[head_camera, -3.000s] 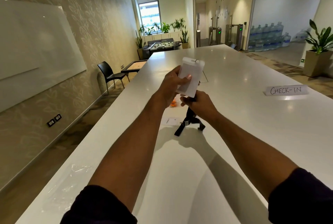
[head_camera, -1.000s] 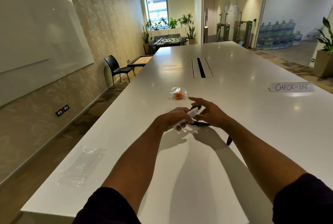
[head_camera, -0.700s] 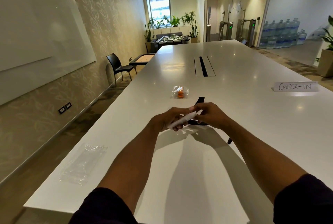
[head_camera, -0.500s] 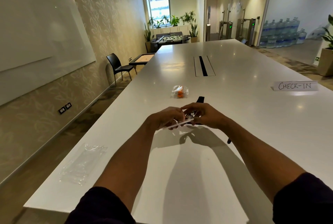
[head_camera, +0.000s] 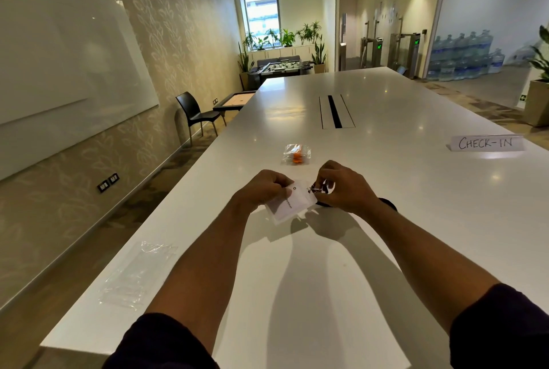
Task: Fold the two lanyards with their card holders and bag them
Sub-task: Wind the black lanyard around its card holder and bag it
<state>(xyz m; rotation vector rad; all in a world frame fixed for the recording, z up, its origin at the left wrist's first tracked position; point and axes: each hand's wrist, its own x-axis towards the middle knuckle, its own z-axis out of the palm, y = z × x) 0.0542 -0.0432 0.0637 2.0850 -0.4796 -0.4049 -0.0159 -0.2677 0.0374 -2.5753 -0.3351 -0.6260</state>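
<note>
My left hand (head_camera: 261, 189) pinches the left edge of a white card holder (head_camera: 292, 203), held flat just above the white table (head_camera: 312, 294). My right hand (head_camera: 344, 187) grips the metal clip (head_camera: 315, 189) at the holder's top, with the black lanyard (head_camera: 386, 203) bunched under its fingers and a loop showing past my right wrist. An empty clear plastic bag (head_camera: 135, 276) lies near the table's left edge. A small clear bag holding something orange (head_camera: 296, 154) lies beyond my hands.
A "CHECK-IN" paper sign (head_camera: 485, 143) stands at the right. A cable slot (head_camera: 335, 111) runs down the table's middle further off. A black chair (head_camera: 196, 114) stands by the left wall.
The card holder came down from chest height to just above the table and now lies flat, face up. My right hand moved from the strap onto the clip end.
</note>
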